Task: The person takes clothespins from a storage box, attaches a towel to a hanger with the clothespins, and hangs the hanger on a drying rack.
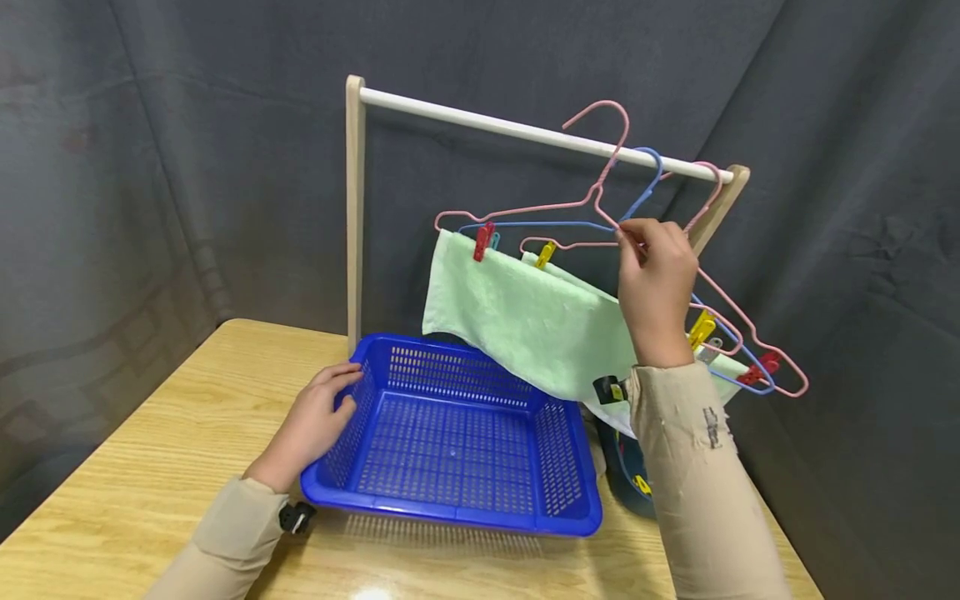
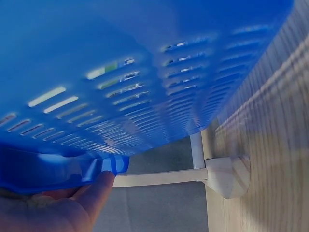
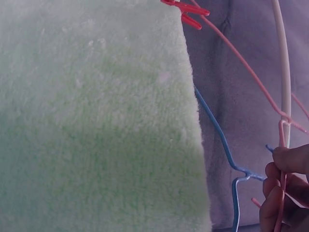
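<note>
My right hand [image 1: 658,283] pinches a pink clothes hanger [image 1: 517,208] at its upper bar, just below the hook. A light green towel [image 1: 532,321] hangs from this hanger, fastened by a red clothespin [image 1: 483,242] on the left and another at the far right end. The hook stands up beside the white rod [image 1: 480,123]; I cannot tell whether it rests on it. At the left, my left hand [image 1: 318,421] grips the rim of a blue plastic basket [image 1: 450,523], whose inside shows only its perforated floor and walls. In the left wrist view a finger lies against the rim's outside.
A blue hanger [image 1: 645,196] and another pink hanger [image 1: 711,196] hang at the rod's right end, partly behind the towel. Wooden posts [image 1: 355,208] carry the rod. A dark container [image 1: 626,471] with clothespins stands right of the basket, partly hidden by the right arm.
</note>
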`<state>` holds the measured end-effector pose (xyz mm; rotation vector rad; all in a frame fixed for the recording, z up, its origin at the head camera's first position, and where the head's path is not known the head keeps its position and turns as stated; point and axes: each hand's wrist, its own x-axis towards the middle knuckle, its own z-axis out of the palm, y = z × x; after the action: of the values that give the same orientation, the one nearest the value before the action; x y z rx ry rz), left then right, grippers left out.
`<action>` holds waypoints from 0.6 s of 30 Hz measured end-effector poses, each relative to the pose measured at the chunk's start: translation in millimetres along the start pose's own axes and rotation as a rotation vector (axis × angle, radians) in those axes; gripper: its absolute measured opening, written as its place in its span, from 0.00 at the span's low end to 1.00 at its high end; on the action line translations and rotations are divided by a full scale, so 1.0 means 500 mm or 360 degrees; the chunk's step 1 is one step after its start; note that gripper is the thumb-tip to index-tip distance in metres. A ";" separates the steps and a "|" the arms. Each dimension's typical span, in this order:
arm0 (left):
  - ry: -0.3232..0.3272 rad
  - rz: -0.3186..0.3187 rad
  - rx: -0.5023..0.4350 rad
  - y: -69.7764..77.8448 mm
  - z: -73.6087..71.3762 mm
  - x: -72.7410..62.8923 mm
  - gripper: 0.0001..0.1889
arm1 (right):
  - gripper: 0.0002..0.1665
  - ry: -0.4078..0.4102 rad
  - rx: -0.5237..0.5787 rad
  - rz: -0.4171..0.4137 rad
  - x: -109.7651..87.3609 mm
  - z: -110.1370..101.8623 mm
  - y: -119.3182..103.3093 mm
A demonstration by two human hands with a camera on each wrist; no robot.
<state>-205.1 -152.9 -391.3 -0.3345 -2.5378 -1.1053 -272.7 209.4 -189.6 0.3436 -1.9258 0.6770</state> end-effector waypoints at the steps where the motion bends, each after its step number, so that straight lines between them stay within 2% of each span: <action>1: 0.0001 0.0004 -0.0002 0.000 0.000 0.001 0.20 | 0.10 -0.0013 -0.0001 0.0010 0.002 0.002 0.000; 10: 0.0019 0.0005 -0.0029 0.002 0.013 0.006 0.20 | 0.11 -0.0066 -0.0058 0.0000 0.003 0.006 0.011; 18: -0.0006 -0.0012 -0.0038 0.010 0.010 0.012 0.20 | 0.10 -0.0071 -0.0041 0.0003 -0.001 0.010 0.015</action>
<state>-209.9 -145.3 -388.7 -0.3339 -2.5330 -1.1397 -279.9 212.2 -194.1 0.3434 -1.9758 0.6502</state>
